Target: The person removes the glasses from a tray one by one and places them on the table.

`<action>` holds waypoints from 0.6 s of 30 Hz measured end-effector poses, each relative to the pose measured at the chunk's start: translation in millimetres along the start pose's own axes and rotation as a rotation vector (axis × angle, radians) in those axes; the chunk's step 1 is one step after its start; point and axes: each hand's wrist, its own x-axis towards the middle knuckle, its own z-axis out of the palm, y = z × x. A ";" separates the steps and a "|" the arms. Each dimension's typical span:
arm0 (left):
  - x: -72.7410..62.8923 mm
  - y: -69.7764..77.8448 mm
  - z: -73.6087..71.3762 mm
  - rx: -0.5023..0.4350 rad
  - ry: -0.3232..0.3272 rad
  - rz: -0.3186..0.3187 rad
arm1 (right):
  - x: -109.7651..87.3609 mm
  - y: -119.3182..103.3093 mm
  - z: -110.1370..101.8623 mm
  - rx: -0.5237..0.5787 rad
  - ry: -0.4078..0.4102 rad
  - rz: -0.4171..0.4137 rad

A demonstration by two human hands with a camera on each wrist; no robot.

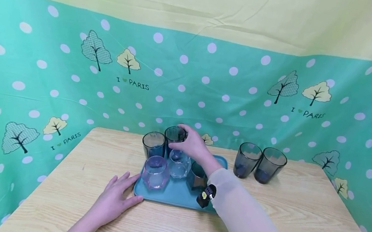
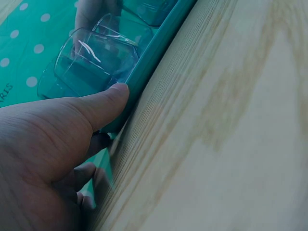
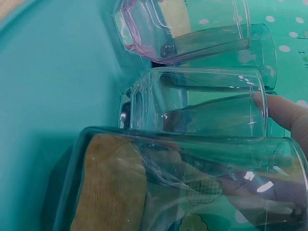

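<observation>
While I follow the cameras from my remote seat, the head view gives me two bare hands, well apart, at work around one blue tray (image 1: 175, 197). At the tray's rear left stands the tall dark glass (image 1: 172, 134) that the right hand (image 1: 194, 145) grips by its upper part, thumb on the near side and fingers reaching round the far side. The left hand (image 1: 111, 203) is spread at the tray's near left corner, its thumb on the rim; the gripped glass is well beyond it, across the tray.

I count seven glasses in all. Five are grouped at the tray: the gripped one, a second tall glass (image 1: 154, 142) just left of it, a purple glass (image 1: 155, 174) at the tray's left side, a clear glass (image 1: 179, 167) around the middle, and a brownish glass (image 1: 196, 177) toward the right, below the right forearm. The bases of the tall pair are hidden from me in the head view. To the right of the tray, two more dark glasses, one nearer (image 1: 248, 160) and one farther (image 1: 272, 165), stand side by side on the wooden table (image 1: 307, 214). Behind the tray hangs one dotted cloth (image 1: 206, 69).
</observation>
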 end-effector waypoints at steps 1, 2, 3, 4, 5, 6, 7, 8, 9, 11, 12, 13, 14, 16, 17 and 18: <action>-0.2 0.0 -0.1 0.000 0.000 0.000 | 0.4 0.6 0.4 0.002 0.003 -0.002; -0.4 0.0 -0.3 -0.001 -0.001 -0.001 | 0.0 0.9 0.4 0.003 0.008 -0.003; -0.6 0.0 -0.6 -0.001 -0.001 -0.002 | 0.5 1.7 0.7 0.006 0.012 -0.003; -0.5 0.2 -0.4 -0.001 -0.003 -0.003 | 0.7 2.7 0.5 0.012 0.017 -0.002; -0.4 0.3 -0.3 0.000 -0.005 -0.005 | 0.9 3.7 0.3 0.018 0.021 -0.001; -0.3 0.4 -0.3 0.000 -0.007 -0.007 | 1.2 4.7 0.0 0.025 0.026 0.000; -0.3 0.5 -0.3 0.000 -0.009 -0.011 | 1.2 5.1 -0.5 0.030 0.032 -0.001; -0.3 0.5 -0.3 0.001 -0.011 -0.014 | 1.3 5.2 -1.1 0.036 0.039 -0.003; -0.3 0.6 -0.4 0.001 -0.012 -0.016 | 1.8 5.4 -1.7 0.041 0.044 -0.006; -0.3 0.8 -0.4 0.002 -0.012 -0.018 | 2.2 4.8 -3.6 0.043 0.057 -0.011; -0.3 0.9 -0.5 0.003 -0.011 -0.017 | 2.1 3.8 -4.9 0.039 0.065 -0.012; -0.3 1.0 -0.5 0.004 -0.011 -0.017 | 2.1 2.7 -6.5 0.033 0.073 -0.012; -0.4 1.0 -0.6 0.006 -0.010 -0.015 | 1.5 1.2 -8.3 0.031 0.079 -0.010; -0.5 1.3 -0.9 0.006 -0.008 -0.013 | 0.2 -2.2 -12.5 0.025 0.094 -0.004; -0.5 1.3 -1.2 0.006 -0.008 -0.012 | -0.9 -4.4 -15.0 0.025 0.103 -0.003; -0.5 1.3 -1.4 0.006 -0.008 -0.011 | -2.1 -6.6 -17.7 0.028 0.109 -0.003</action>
